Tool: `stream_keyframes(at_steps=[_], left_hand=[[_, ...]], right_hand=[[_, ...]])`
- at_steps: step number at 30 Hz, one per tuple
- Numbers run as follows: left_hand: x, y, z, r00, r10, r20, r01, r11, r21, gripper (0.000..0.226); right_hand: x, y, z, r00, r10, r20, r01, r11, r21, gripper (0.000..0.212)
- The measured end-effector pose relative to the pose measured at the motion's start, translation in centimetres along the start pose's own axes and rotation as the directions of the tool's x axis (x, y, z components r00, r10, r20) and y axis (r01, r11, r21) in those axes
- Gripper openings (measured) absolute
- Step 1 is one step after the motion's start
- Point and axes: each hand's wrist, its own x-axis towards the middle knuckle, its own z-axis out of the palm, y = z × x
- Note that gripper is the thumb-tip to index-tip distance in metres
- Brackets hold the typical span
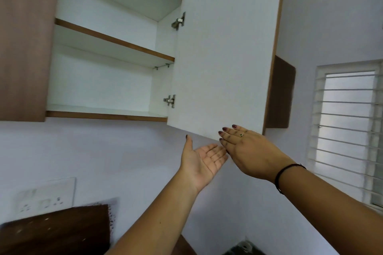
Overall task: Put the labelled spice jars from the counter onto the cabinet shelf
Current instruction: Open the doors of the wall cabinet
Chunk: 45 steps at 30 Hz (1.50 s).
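Observation:
The wall cabinet stands open above me, its white door (223, 51) swung out to the right. Inside, the lower shelf (103, 113) and the middle shelf (116, 44) are bare. My left hand (202, 162) is raised palm up with straight fingers, just below the door's bottom edge. My right hand (246, 149) is flat, its fingertips at the door's lower corner. Neither hand holds anything. No spice jars are in view.
A closed brown cabinet door (24, 43) flanks the opening on the left. A switch plate (44, 196) is on the wall at lower left, above a dark wooden board (56, 232). A barred window (350, 126) is at the right.

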Motion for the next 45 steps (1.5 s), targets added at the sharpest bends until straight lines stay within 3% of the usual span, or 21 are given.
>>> stream_keyframes(at_steps=[15,27,37,45], left_hand=[[-10.4,10.0,-7.9,0.944,0.27,-0.19,-0.262,0.963,0.066,0.092],[-16.3,21.0,-11.6,0.863,0.444,-0.241,-0.4,0.892,0.209,0.087],[-17.6,30.6,-15.0,0.818,0.537,-0.205,-0.445,0.817,0.366,0.085],[-17.1,35.3,-15.4,0.808,0.577,-0.124,-0.358,0.646,0.674,0.079]], right_hand=[[10.4,-11.2,-1.8,0.968,-0.006,-0.252,0.067,0.971,0.231,0.053],[19.8,-19.5,-4.1,0.955,0.083,-0.285,0.037,0.92,0.39,0.051],[28.6,-27.4,-3.8,0.952,0.206,-0.226,-0.025,0.789,0.614,0.042],[32.7,-32.2,-3.4,0.934,0.322,-0.156,-0.046,0.541,0.84,0.044]])
